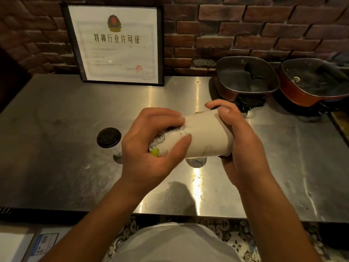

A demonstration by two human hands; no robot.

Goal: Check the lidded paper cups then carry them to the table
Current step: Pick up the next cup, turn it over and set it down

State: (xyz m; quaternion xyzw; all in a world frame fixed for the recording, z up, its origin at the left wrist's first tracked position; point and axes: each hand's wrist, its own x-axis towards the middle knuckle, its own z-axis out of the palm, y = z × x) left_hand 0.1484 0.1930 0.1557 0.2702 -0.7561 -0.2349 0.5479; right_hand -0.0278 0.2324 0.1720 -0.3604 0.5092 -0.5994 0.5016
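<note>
Fingers point(222, 105) of the right hand point(243, 140) curl over the wide end of a paper cup point(205, 137), thumb pressed on its rim, while the left hand point(151, 144) wraps the narrower printed end, thumb point(181, 142) laid along the side and the other fingers curled over the top. Both hands grip this cup, which lies on its side in the air above a steel counter point(66, 167), wide end toward the right; its lid is hidden behind the right hand. A 2nd cup point(111, 140) stands upright on the counter just left of the left hand, closed with a black lid. Below the held cup, the base of a 3rd cup point(196, 162) shows, the rest hidden. At the counter's back, a framed certificate point(115, 44) leans against a brick wall point(245, 21). To the right, 2 lidded electric pans point(245, 78) sit side by side, the farther one point(317, 82) tilted and cut off by the frame edge.
</note>
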